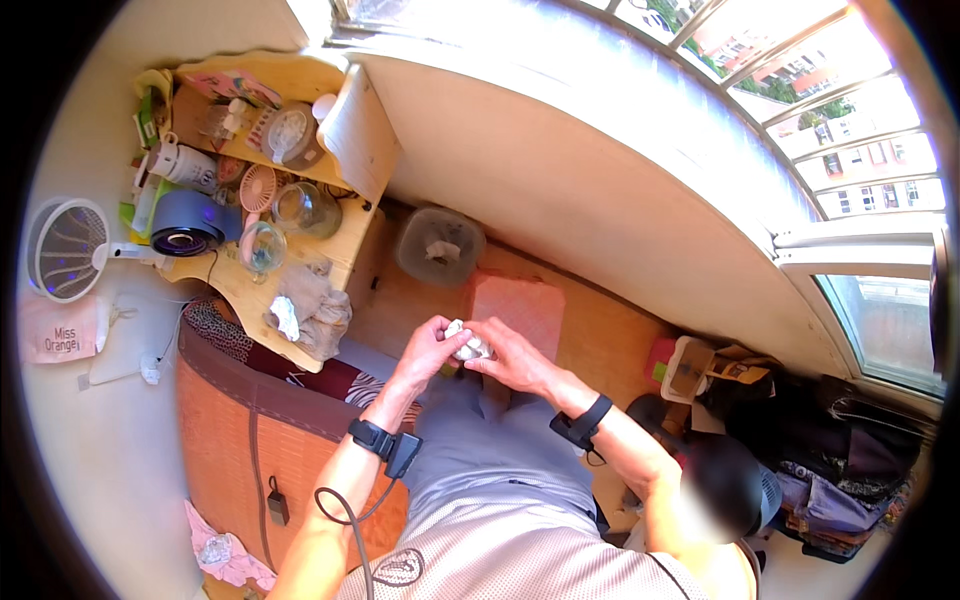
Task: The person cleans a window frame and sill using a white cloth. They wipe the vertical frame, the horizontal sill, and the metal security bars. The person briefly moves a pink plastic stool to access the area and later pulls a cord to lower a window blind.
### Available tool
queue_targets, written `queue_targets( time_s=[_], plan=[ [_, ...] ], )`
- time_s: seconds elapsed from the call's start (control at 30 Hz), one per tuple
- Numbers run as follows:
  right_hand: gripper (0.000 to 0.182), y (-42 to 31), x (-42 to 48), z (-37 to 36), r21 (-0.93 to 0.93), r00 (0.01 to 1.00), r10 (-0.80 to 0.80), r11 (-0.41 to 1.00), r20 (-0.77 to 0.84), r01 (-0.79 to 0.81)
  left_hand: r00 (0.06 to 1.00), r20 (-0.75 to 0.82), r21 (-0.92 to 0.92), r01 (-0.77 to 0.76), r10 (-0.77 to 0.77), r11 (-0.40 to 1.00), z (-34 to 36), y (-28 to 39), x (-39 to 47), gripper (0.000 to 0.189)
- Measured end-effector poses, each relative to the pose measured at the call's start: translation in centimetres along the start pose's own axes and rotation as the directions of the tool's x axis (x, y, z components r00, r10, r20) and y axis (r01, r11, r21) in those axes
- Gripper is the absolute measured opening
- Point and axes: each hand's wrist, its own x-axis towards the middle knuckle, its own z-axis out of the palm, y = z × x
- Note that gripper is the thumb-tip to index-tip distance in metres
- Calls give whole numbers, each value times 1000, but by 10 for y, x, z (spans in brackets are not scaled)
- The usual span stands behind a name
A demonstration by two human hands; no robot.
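Note:
In front of my body, a crumpled white wad (471,346), perhaps tissue or paper, sits between both hands. My left hand (429,349) grips its left side, with the thumb lying across it. My right hand (511,352) closes on the right side, fingers and thumb around the edge. Beyond the hands a pink plastic stool or box top (519,304) stands on the wooden floor. Further off, against the wall, is a translucent waste bin (439,251) with a pale crumpled piece inside.
At the left, a wooden desk (225,266) carries a glass jar (306,210), a pink fan (259,187), a glass cup (262,249) and a grey-brown cloth (319,304). A bed (247,420) lies below it. Folded clothes (847,480) are piled at the right, near a barred window (817,97).

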Motion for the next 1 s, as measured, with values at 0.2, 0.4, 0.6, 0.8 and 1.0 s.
queue_targets(
  time_s=[0.2,0.4,0.6,0.8,1.0],
  plan=[
    [32,9,-2,-18,266,979,112,962,-170,-64,993,-45,-124,-112,108,986,20,22,-11,23],
    [26,-5,-11,-67,562,957,249,818,-150,-125,970,-4,-222,-237,243,946,54,60,-25,19],
    [28,-8,-11,-86,457,958,220,882,-183,-116,942,-10,-207,-330,335,921,73,89,-29,20],
    [46,-34,5,-79,335,976,77,942,-202,-5,939,-57,-189,-343,338,920,54,102,-19,22],
    [32,-78,56,-83,100,935,72,994,-347,-39,913,219,-97,-331,344,939,2,167,1,30]
  ],
)
